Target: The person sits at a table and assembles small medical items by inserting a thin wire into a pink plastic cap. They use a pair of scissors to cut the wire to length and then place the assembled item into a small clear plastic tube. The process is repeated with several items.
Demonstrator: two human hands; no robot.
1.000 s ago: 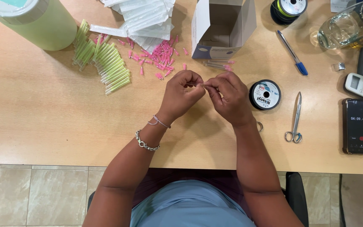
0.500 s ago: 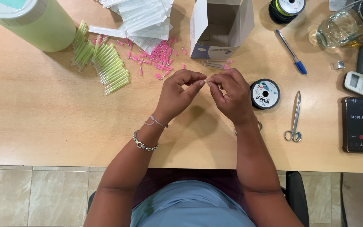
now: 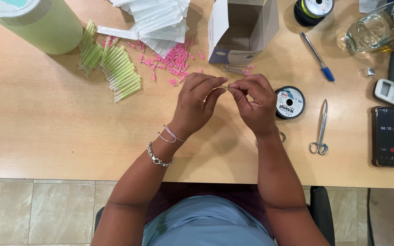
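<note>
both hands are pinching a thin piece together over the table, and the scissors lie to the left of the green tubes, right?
Not quite. Both hands, left hand and right hand, do pinch a thin piece together, but the scissors lie on the right side, beside the thread spool, far from the green tubes. The head view shows it.

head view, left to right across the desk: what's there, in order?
Green container → green tubes → pink caps → left hand → right hand, both pinching one thin piece → thread spool → scissors → phone.
</note>
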